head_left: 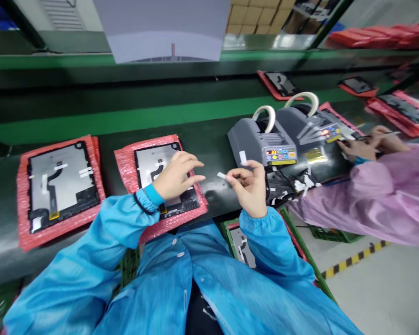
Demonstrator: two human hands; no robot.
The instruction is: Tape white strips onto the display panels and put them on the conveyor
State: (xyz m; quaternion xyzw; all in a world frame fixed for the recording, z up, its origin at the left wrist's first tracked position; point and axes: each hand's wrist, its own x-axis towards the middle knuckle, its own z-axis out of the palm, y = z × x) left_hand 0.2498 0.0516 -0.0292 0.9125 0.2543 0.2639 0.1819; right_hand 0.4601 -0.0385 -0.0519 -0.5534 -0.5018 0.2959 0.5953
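Observation:
My left hand hovers over a tablet screen panel with its back facing up, thumb and fingers apart and holding nothing. The hand hides the panel's middle. Red bubble wrap lies beneath that panel. Between the thumb and a finger of my right hand is a small strip of white tape. A second white tape piece sticks up at the fingertips of the same hand. Just beyond it stands a grey tape dispenser with a lit display and a white tape roll on top.
On the left, another panel rests on red bubble wrap. A second tape dispenser adjoins the first. Tape scraps lie by the bench edge. At right, a co-worker's hands are busy. A green crate holds a panel below.

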